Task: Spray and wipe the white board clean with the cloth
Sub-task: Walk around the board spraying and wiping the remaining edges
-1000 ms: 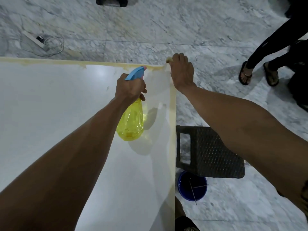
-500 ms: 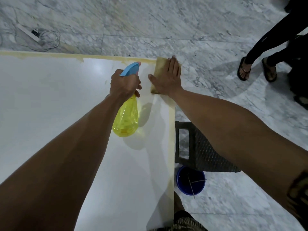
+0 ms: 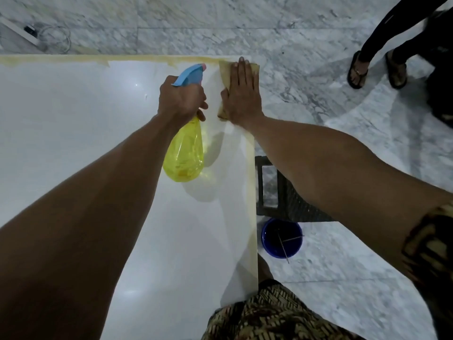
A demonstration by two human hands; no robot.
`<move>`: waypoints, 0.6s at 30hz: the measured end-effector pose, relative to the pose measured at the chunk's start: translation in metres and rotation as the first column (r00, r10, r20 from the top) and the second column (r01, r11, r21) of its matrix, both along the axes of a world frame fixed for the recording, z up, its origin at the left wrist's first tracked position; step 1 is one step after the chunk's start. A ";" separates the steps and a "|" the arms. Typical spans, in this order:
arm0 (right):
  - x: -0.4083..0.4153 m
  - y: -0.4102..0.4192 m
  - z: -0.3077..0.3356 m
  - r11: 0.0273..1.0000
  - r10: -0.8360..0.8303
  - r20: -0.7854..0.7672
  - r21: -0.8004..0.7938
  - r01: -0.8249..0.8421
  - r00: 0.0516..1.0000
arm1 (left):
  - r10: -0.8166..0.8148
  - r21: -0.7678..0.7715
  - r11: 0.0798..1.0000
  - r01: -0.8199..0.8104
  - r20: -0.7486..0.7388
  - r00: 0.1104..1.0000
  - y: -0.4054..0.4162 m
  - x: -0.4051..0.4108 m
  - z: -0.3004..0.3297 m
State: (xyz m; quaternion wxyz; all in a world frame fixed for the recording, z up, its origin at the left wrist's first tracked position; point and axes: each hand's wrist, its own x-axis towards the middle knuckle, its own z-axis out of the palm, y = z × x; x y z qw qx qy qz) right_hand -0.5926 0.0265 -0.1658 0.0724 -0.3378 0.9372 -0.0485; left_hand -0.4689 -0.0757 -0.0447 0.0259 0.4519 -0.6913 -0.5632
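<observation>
**Cloth pressed flat at the board's far right corner**

Our right hand (image 3: 241,94) lies flat with its fingers (image 3: 241,69) straight and close together, pressing the cloth (image 3: 224,74) onto the board (image 3: 73,123). The cloth is tan and shows past the fingertips and along the thumb side of the palm; it sits at the far right corner, touching the yellowish strip that runs along the board's far and right edges.

Just beside it, our left hand (image 3: 182,99) has its fingers curled tight round the neck of the bottle (image 3: 183,155). The blue spray head (image 3: 190,74) sticks out above the knuckles, its nozzle pointing toward the cloth. The yellow body hangs below the fist, tilted back toward us, above the white surface, and throws a shadow on it.

Past the right edge, on the marble floor (image 3: 306,82), stand a dark stool (image 3: 294,204) and, nearer us, a blue bucket (image 3: 282,239) with thin sticks in it. Another person's sandalled feet (image 3: 377,69) stand far right. A power strip (image 3: 22,33) with coiled cable lies at far left.
</observation>
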 end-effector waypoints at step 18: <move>0.150 0.086 -0.003 0.996 -0.067 0.058 -0.048 0.070 0.996 | -0.174 0.001 0.985 0.174 -0.041 0.984 0.073 0.111 0.015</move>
